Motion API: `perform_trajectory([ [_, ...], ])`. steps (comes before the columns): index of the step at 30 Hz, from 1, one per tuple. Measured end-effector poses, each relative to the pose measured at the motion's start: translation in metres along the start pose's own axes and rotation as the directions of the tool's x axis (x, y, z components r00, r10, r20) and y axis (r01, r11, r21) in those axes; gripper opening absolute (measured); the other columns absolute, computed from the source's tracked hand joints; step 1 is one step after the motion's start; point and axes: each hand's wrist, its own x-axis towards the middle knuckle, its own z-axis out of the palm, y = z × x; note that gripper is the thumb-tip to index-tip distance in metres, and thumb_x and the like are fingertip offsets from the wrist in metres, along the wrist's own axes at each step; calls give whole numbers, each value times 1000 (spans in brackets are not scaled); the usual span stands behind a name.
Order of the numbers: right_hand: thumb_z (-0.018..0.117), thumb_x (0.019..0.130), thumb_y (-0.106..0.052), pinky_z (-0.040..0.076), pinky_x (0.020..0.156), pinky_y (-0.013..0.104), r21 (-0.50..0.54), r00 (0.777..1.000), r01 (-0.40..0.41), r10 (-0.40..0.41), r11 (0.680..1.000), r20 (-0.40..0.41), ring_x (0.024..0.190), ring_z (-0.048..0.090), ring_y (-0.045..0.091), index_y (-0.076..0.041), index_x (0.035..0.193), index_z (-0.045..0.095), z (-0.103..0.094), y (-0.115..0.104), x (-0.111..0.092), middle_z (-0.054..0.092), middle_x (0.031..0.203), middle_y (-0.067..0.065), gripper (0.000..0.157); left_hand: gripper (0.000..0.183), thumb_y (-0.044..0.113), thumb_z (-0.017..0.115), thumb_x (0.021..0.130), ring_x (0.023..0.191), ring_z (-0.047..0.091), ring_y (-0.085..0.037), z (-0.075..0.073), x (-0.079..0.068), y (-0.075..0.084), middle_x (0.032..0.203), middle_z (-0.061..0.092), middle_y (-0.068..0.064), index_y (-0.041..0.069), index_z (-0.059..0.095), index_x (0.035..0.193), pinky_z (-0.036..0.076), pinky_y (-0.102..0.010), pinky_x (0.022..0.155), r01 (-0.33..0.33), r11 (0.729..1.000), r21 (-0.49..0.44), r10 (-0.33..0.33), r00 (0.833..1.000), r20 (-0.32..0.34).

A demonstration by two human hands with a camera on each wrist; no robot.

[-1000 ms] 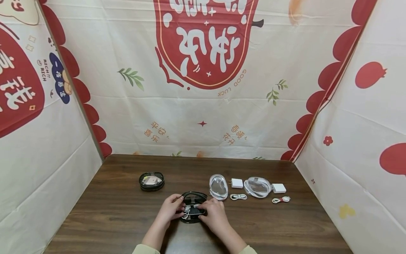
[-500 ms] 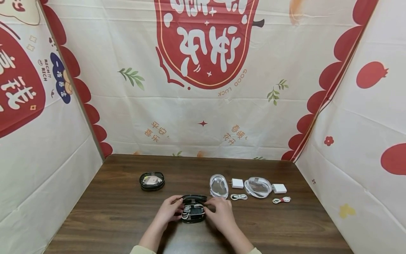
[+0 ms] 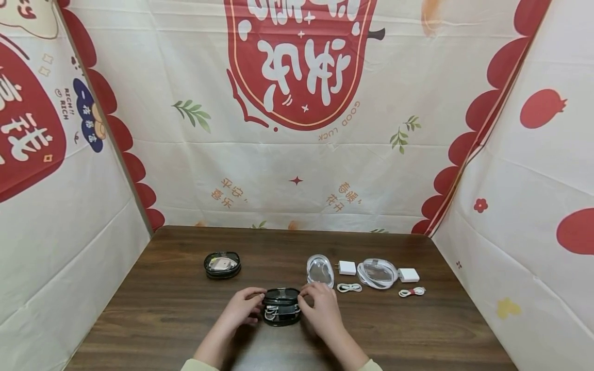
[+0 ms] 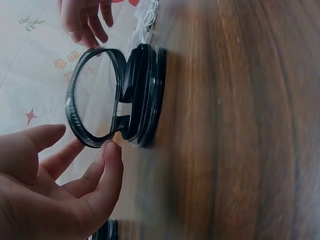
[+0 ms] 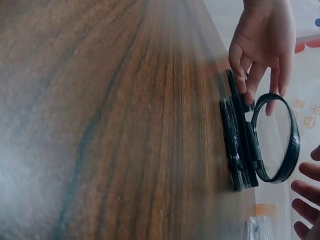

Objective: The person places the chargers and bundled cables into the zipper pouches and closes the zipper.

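Observation:
A clear oval zip case with black trim (image 3: 282, 322) sits on the table, its lid (image 4: 71, 111) raised from the base. Inside lie a coiled white cable (image 3: 271, 312) and a dark block (image 3: 289, 310). My left hand (image 3: 240, 308) is at the case's left side, with a fingertip right at the lid's rim in the left wrist view. On the opposite side is my right hand (image 3: 322, 308), its fingers loosely bent near the rim. Neither hand's fingers curl round the case.
Another black-trimmed case (image 3: 221, 265) with contents stands at the back left. To the right lie two clear cases with white trim (image 3: 320, 272) (image 3: 378, 273), two white charger blocks (image 3: 346, 268) (image 3: 408, 275) and two bundled white cables (image 3: 349, 287) (image 3: 411, 292). Printed cloth walls (image 3: 297, 159) surround the table (image 3: 185, 309).
The case's lid has tipped down toward me, over part of the cable and block. My right hand has come out of the case to its right side; the left hand has shifted slightly outward.

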Motion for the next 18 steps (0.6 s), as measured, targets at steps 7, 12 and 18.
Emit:
perform_trajectory([
  [7,72,79,-18,42,89,49,-27,994,65,-62,998,91,99,59,22,-11,92,71,5,-6,1,67,100,-1,14,26,7,56,95,63,57,-19,-9,13,0,82,62,-9,-9,61,116,51,-36,51,-101,980,173,100,995,14],
  [12,70,84,-30,40,96,52,-102,949,190,-156,977,272,115,54,26,-12,117,68,11,-13,1,62,123,5,38,19,2,60,89,75,62,-22,-18,32,-3,93,69,-9,-2,69,106,52,-37,65,-222,834,506,232,972,45],
  [18,65,88,-46,30,105,59,-172,868,266,-159,948,471,132,42,28,-17,134,59,13,-13,0,47,145,4,55,22,-4,61,87,96,65,-29,-22,52,-1,100,70,-10,3,71,106,51,-47,84,-361,698,619,235,931,278],
])
